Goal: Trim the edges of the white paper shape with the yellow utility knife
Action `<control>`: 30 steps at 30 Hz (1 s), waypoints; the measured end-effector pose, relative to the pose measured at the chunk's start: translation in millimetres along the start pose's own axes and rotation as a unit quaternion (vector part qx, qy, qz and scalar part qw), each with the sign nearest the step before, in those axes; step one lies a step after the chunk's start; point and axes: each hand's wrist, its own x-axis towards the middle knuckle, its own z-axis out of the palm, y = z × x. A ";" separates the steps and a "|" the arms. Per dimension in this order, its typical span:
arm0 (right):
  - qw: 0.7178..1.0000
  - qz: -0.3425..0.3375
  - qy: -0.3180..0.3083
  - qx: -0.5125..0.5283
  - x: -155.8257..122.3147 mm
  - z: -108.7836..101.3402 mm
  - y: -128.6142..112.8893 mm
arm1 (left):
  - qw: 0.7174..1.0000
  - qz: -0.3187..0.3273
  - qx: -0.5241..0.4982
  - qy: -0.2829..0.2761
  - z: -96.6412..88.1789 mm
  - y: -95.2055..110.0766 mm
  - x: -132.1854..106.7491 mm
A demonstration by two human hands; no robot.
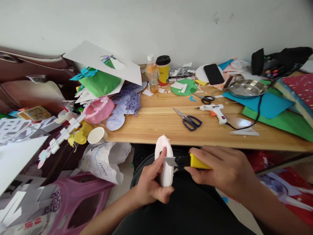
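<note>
Left hand point(149, 182) is closed around a white foam piece point(164, 160), oval-ish, held upright on edge over the lap, just below the table point(156, 130) front edge. Thumb is on the near face, by the blade. Right hand point(223, 169) is wrapped around a yellow utility knife point(188, 161); the blade is out and its tip touches the foam's right side about mid-height.

Progress, my read: outline looks mostly shaped already, top is rounded and edges look fairly clean. Cut in hand looks like trimming or notching, not a first rough cut. Can't tell how deep the blade sits or whether the far side is finished. No fresh offcuts visible on the lap.

On the table, well apart from the hands: 2 scissors, blue-handled point(188, 120) and black-handled point(204, 98), a glue gun point(215, 111) with its cord trailing right, a steel bowl point(245, 88), a phone point(213, 74), a bottle point(152, 74) and a cup point(163, 70). Coloured paper sheets are stacked on both ends. A paper cup point(96, 135) sits at the left corner.
</note>
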 end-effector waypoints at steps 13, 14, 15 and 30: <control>1.000 -0.004 -0.001 0.028 0.0 -3.4 -2.2 | 0.997 0.062 0.051 0.000 -1.1 5.9 3.5; 1.000 -0.005 -0.004 0.026 0.9 -4.1 -2.2 | 0.997 0.061 0.050 0.001 -1.4 5.3 3.0; 1.000 -0.005 -0.007 0.023 1.5 -4.7 -1.7 | 0.997 0.061 0.048 0.004 -1.5 4.5 2.4; 1.000 -0.012 -0.014 0.008 3.5 -5.0 -3.1 | 0.989 0.122 0.075 0.030 0.2 1.6 2.0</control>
